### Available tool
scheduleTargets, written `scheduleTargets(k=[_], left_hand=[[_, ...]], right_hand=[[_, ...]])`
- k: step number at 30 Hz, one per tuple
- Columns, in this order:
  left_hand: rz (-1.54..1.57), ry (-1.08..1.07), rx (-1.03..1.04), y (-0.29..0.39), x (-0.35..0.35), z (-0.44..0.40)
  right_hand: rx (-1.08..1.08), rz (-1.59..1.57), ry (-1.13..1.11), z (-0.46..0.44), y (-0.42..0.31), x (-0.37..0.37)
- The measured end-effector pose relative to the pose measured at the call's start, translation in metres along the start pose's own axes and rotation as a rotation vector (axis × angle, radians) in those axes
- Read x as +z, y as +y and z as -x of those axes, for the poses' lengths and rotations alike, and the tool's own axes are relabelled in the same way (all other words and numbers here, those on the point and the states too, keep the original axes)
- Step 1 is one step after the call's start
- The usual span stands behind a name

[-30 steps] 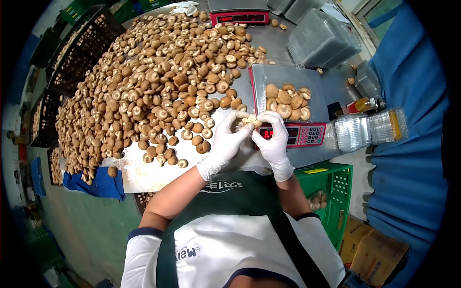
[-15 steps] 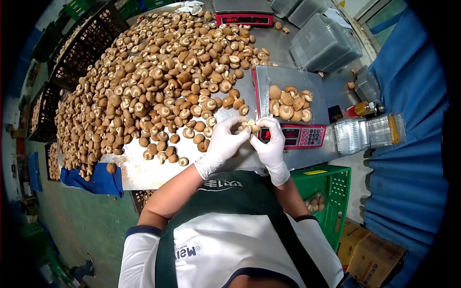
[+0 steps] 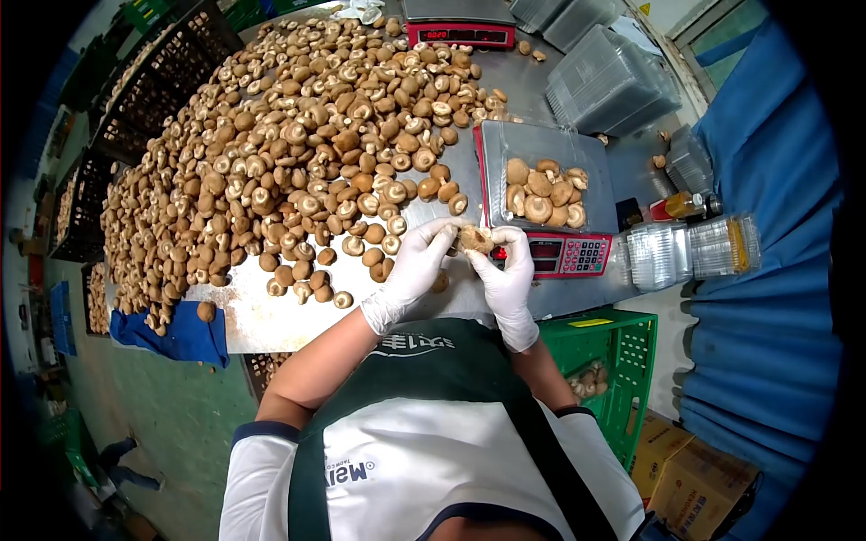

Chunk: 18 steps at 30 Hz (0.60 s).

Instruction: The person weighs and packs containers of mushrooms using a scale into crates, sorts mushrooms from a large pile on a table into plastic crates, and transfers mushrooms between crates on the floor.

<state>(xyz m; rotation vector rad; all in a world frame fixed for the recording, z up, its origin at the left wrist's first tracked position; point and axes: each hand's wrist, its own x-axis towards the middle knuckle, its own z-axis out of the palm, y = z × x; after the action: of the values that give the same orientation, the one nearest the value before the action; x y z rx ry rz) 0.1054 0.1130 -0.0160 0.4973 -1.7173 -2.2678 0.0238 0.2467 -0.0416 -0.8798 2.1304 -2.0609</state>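
Note:
Between my two gloved hands is a brown mushroom (image 3: 474,239), held just in front of the red scale. My left hand (image 3: 420,261) pinches its left side, and my right hand (image 3: 508,270) grips its right side. Both wear white gloves. Beyond my right hand, a clear plastic tray of mushrooms (image 3: 545,194) rests on the scale's plate (image 3: 600,173). The scale's keypad (image 3: 585,256) lies right of my right hand. To the left spreads a large heap of loose mushrooms (image 3: 271,162), its near edge close to my left hand.
A second scale (image 3: 460,34) stands at the back. Stacked clear trays (image 3: 613,81) and plastic lids (image 3: 660,255) lie on the right. A green crate (image 3: 636,361) sits below the table edge. Black crates (image 3: 149,99) line the left, and a blue cloth (image 3: 185,338) hangs over the front edge.
The mushroom between my hands has turned, showing more of its brown face. My fingers have shifted around it, and a mushroom now shows below my left hand.

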Motion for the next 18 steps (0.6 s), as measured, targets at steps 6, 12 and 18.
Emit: scheduleTargets(k=[6,12,18], left_hand=[[0.042,-0.012,-0.074,0.0,0.006,0.002],[0.204,-0.007,-0.118,-0.017,-0.016,0.001],[0.16,0.156,-0.141,-0.052,-0.066,0.026]], right_hand=[[-0.14,0.197,-0.037,0.002,-0.014,0.01],[-0.057,0.174,-0.051,0.011,-0.006,0.027],[0.078,0.215,-0.377,0.013,-0.012,0.048]])
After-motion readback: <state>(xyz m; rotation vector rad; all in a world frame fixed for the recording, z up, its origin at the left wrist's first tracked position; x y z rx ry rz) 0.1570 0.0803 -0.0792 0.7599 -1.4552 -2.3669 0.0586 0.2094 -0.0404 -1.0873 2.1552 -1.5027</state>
